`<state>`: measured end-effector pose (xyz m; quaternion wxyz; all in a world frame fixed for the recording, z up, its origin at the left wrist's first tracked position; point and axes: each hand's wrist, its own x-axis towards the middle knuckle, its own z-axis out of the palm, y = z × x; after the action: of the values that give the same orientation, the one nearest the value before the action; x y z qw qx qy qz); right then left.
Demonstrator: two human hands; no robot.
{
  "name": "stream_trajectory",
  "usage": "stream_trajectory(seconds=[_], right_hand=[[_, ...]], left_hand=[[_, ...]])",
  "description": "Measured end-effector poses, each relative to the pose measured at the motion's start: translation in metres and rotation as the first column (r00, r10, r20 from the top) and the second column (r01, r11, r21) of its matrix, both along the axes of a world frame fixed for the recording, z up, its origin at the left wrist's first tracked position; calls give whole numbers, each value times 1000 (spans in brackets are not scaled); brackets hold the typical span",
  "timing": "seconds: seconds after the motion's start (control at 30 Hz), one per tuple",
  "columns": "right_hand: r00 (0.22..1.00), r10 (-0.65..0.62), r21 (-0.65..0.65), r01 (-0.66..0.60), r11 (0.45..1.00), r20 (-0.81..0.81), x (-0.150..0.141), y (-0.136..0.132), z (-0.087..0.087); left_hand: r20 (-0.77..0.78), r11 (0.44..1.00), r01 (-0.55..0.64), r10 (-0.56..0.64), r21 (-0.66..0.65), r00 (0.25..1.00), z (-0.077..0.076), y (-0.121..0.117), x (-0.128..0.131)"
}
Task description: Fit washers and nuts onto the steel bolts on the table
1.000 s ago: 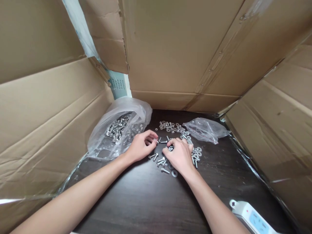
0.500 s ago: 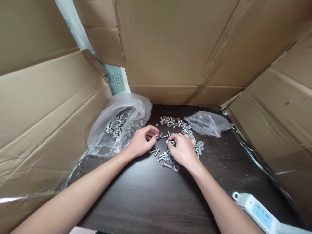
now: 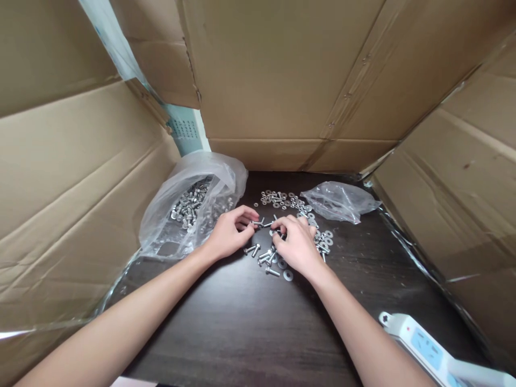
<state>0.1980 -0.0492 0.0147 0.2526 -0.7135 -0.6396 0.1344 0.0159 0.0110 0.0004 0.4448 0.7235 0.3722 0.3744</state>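
Note:
My left hand (image 3: 230,232) is at the left edge of a loose pile of hardware, its fingers curved and its thumb apart from them. Just at its fingertips are small metal bolts (image 3: 268,225); whether it touches them is too fine to tell. My right hand (image 3: 296,242) arches over the pile with thumb and index finger parted, partly hiding bolts and washers beneath. More bolts (image 3: 265,257) lie in front of the hands, near a flat washer (image 3: 287,276). Behind and to the right of my right hand are more washers (image 3: 327,236) and small nuts (image 3: 297,203).
On the left, a clear plastic bag (image 3: 149,228) lies open with many bolts (image 3: 189,204) inside. A crumpled plastic bag (image 3: 342,201) rests at the back right. A white power strip (image 3: 429,346) is at the front right of the dark table (image 3: 242,328). Cardboard walls (image 3: 290,80) surround it.
The whole view has shifted slightly, so everything appears a little further left. Both hands stay at nearly the same place over the bolts.

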Motion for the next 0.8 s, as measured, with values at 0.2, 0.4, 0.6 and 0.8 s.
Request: stream_trajectory(seconds=[0.2,0.4,0.6,0.8], right_hand=[[957,-270,212,245,946,101,34,4,7],[901,-399,56,395,917,172,75,8,-2],[950,-309,-44,307,951,-52,71,13,-4],[970,-207,206,231,951,-131,54,10,1]], left_hand=[[-9,1000,-4,4,6,1000,0,0,0],[-7,1000,-3,3,-3,1000,2,1,1],[2,1000,-9,9,1,1000,1,1,-1],[29,999,-32,32,3,999,0,-1,-2]])
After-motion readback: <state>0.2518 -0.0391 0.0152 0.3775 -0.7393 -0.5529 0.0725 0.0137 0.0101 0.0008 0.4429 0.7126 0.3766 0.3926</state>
